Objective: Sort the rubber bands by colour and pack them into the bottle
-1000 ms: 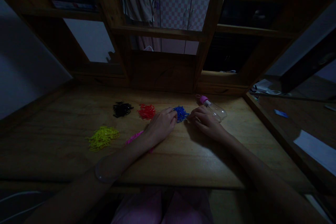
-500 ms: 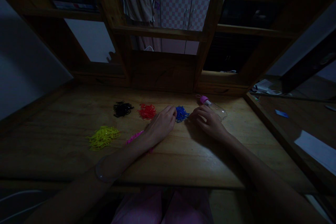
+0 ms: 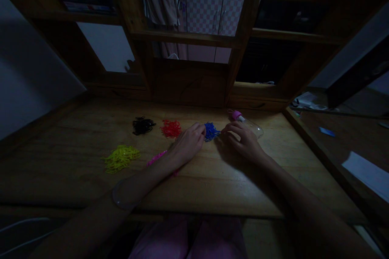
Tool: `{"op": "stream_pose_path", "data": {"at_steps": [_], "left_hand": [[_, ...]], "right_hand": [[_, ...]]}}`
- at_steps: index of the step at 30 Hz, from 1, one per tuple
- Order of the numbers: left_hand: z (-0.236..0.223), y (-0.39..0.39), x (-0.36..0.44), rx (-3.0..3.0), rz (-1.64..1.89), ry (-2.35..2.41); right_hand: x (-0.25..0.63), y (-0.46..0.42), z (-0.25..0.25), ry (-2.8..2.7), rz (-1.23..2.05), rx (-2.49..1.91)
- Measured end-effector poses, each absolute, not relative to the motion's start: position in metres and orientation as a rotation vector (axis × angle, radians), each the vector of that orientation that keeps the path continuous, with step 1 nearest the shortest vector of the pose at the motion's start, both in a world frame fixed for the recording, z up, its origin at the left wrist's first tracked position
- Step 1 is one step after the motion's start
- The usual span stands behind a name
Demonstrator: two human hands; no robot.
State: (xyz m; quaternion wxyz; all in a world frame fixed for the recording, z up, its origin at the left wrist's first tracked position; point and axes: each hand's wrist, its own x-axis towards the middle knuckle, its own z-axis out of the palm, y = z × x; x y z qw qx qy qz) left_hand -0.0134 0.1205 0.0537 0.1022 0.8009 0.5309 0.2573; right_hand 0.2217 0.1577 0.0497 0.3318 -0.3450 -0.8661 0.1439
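Observation:
A small heap of blue rubber bands (image 3: 211,132) lies on the wooden desk between my two hands. My left hand (image 3: 190,141) rests at the heap's left edge, its fingers curled together and their tips hidden, so what they grip is unclear. From the right, my right hand (image 3: 243,139) reaches in with thumb and fingers pinched at the heap's edge, where a blue strand meets the fingertips. Under my left forearm a pink heap of bands (image 3: 157,157) is partly covered. Just behind my right hand lies a clear bottle (image 3: 254,127) with a pink cap (image 3: 236,115).
Further left sit heaps of red (image 3: 171,128), black (image 3: 143,125) and yellow bands (image 3: 121,158). A wooden shelf unit (image 3: 188,83) rises along the desk's back. On the right, past a raised wooden edge, are a white paper (image 3: 366,174) and a blue card (image 3: 327,131).
Both hands stay almost in place at the blue heap. The whole view has shifted very slightly; the heaps and the bottle lie as before.

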Motion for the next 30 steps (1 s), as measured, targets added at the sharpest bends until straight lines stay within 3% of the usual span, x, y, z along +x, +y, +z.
{"op": "stream_pose_path", "data": {"at_steps": [11,18,30], "left_hand": [[0.0522,0.1230,-0.0134,2.401,0.784,1.567],[0.0508,0.1233,-0.0167,2.466,0.495,1.578],[0.0515,0.1233,-0.0163,2.417,0.407,1.620]], "right_hand": [[0.2219,0.1575,0.0504,-2.244,0.369,-0.902],[0.2220,0.1562,0.0520,-2.221,0.367,-0.924],[0.2214,0.1557,0.0536,-2.213,0.371,-0.922]]}}
